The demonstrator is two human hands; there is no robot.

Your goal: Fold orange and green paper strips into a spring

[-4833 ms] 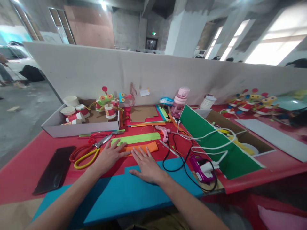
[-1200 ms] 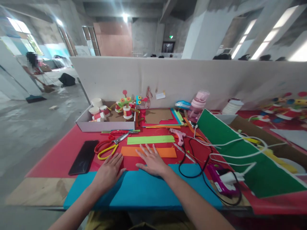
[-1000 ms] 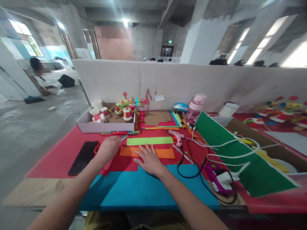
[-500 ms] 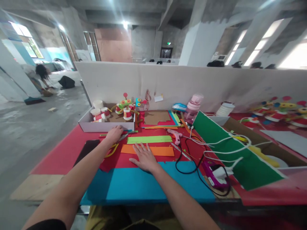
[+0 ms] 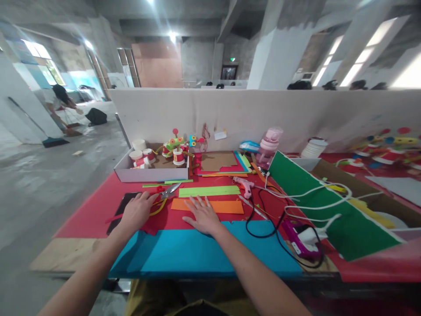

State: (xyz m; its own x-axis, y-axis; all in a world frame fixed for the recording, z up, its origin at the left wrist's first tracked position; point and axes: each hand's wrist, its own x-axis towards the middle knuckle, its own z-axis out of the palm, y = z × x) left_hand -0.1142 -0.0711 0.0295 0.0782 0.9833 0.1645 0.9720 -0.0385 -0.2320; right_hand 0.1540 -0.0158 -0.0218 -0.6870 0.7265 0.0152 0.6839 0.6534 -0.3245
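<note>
My left hand (image 5: 136,211) is closed, with a thin red paper strip (image 5: 113,218) sticking out on its left across the black phone (image 5: 124,208). Just beyond its fingertips lie scissors (image 5: 170,191), blades pointing away to the right. A curved yellow strip (image 5: 160,208) rests beside that hand. My right hand (image 5: 204,216) lies flat, fingers spread, its fingertips on an orange paper strip (image 5: 228,207). Behind this is a light green strip (image 5: 210,191). A blue sheet (image 5: 207,254) covers the table's near edge, partly under my right wrist.
A white box (image 5: 151,174) with paper cups and a cup figure stands at the back left. To the right are a pink glue gun (image 5: 244,185), a purple power block (image 5: 297,241), looping cables and a green board (image 5: 324,206). Far left, a person (image 5: 61,103) bends over a broom.
My left hand has drawn back toward me and left from near the white box, and the red strip now shows beside it. My right hand stays on the orange strip. The view has shifted slightly.
</note>
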